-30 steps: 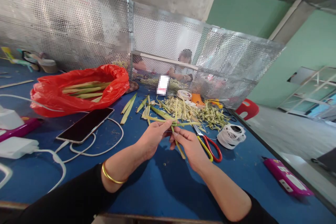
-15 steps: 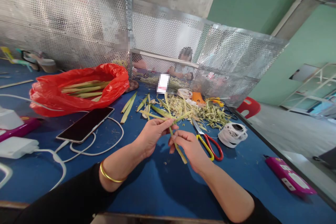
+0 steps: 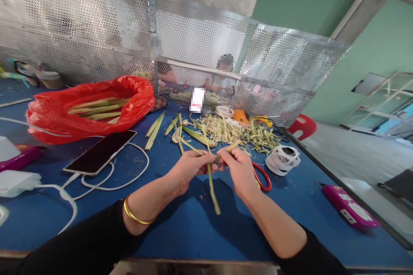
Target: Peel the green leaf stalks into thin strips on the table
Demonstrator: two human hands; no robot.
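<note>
Crossed strips of leaf [image 3: 211,184], pale green and narrow, are held up above the blue table. My left hand [image 3: 189,167] pinches them near the crossing, thumb on top. On the other side, my right hand [image 3: 237,165] grips a strip end that points up and to the right. One strip hangs down between the hands. Just behind my right hand lie scissors [image 3: 263,178] with red and yellow handles, their blades covered by it. Beyond the hands are a whole leaf [image 3: 200,136] and a heap of folded leaf pieces [image 3: 217,129].
A red plastic bag [image 3: 41,116] of long leaves stands at left, near a phone [image 3: 101,152] on a white cable. White tape [image 3: 283,161] and a purple device [image 3: 350,206] lie at right. Behind a perforated metal screen [image 3: 200,21] sit people.
My right hand has moved up and right from the hanging strip to the strip end at right, covering more of the scissors. My left hand still pinches the crossing.
</note>
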